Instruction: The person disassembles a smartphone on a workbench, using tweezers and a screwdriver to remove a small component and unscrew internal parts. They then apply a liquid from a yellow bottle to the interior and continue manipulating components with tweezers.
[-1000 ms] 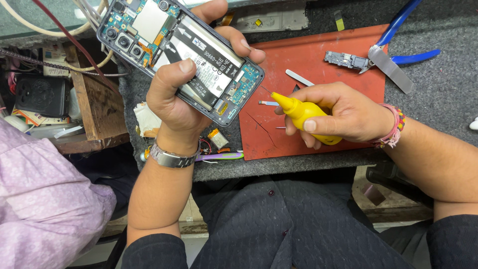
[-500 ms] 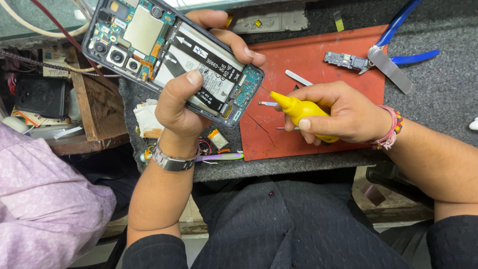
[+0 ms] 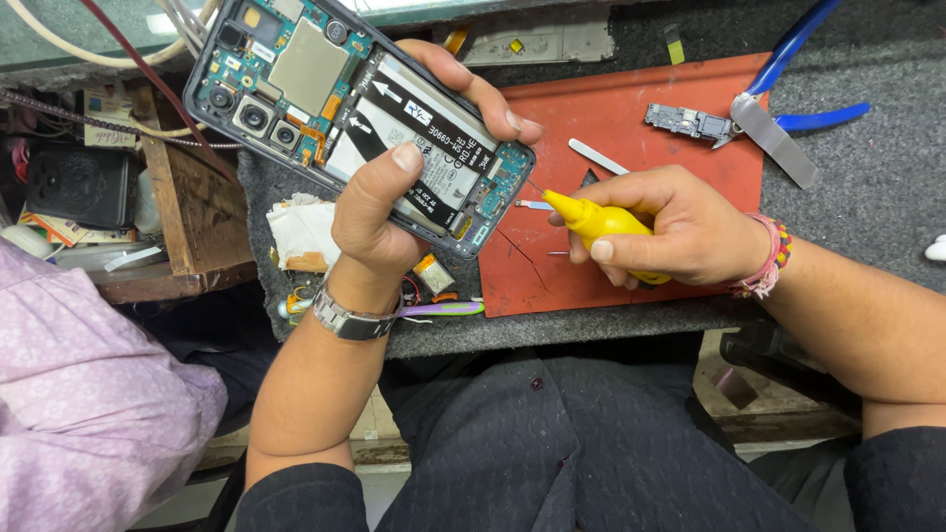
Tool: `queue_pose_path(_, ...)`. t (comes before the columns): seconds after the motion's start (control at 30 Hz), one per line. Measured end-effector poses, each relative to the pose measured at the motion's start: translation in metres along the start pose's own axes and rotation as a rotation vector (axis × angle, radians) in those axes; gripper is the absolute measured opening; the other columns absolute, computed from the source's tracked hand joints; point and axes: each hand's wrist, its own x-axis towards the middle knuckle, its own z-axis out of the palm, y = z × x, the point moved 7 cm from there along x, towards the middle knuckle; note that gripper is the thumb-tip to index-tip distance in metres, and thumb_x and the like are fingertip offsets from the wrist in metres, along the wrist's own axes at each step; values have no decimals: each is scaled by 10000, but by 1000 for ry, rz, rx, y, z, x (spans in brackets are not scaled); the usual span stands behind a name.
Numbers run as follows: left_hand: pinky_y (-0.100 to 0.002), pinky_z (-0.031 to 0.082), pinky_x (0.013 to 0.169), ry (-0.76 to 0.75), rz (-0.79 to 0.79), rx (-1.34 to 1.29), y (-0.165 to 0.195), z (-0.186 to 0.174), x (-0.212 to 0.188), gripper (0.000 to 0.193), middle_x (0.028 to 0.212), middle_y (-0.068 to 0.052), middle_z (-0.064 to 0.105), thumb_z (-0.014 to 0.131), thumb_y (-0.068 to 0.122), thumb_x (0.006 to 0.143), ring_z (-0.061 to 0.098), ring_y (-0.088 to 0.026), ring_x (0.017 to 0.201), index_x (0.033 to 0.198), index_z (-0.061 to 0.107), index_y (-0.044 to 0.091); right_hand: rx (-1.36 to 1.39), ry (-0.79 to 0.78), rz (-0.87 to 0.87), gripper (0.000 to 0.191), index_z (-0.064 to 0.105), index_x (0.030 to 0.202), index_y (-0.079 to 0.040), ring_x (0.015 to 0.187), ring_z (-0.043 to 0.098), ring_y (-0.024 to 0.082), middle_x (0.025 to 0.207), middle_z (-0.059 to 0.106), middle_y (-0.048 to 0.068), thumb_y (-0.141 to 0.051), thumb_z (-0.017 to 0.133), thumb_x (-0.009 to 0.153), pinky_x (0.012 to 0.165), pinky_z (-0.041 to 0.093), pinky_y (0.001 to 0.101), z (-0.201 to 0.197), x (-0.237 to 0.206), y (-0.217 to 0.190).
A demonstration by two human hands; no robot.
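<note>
Left hand [image 3: 379,222] grasping the opened black smartphone with exposed circuit boards [image 3: 360,108] (thumb across its battery), right hand [image 3: 670,232] clenched around a yellow plastic squeeze bottle [image 3: 601,225], nozzle just beside the phone's lower corner.

One opened phone [image 3: 360,123], one yellow squeeze bottle [image 3: 601,225], one red mat [image 3: 631,128], one pair of blue-handled pliers [image 3: 798,74], one toothbrush [image 3: 439,309] and one wooden box [image 3: 192,212] are counted; two hands are seen.
</note>
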Motion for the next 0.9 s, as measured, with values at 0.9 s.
queue_pose_path(0.9,-455,537,1011,130,123,-12,16,-14,1,497,1136,-251,660,561,281,1002,661,-358,1087,1385,483,-26,-119,24,-22,430,617,1304,9,835,709,152,1146,651,85,-92,669,889,689,635,294,-5,3,-30)
